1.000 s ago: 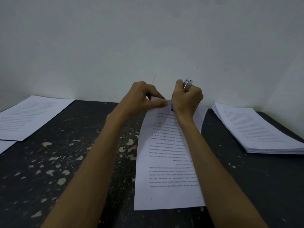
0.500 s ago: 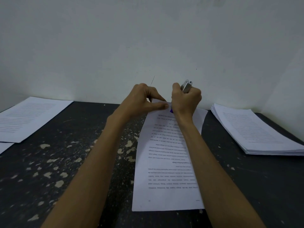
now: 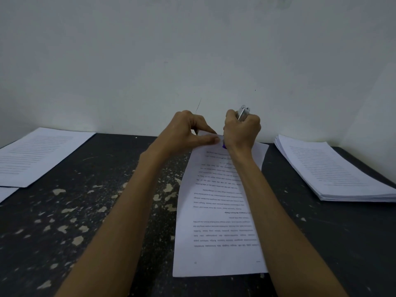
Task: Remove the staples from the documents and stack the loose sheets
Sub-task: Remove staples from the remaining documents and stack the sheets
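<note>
Head view: right hand point(image 3: 242, 131) fingers clenched on tool point(image 3: 243, 112); left hand point(image 3: 186, 131) pinches document point(image 3: 214, 211); staple hidden.

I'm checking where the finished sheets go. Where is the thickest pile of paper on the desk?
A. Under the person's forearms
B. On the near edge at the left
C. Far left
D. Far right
D: the thick stack lies at the right; the left sheets look thin.

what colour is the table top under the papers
Black table top with pale chipped patches, clearest in the head view.
</note>
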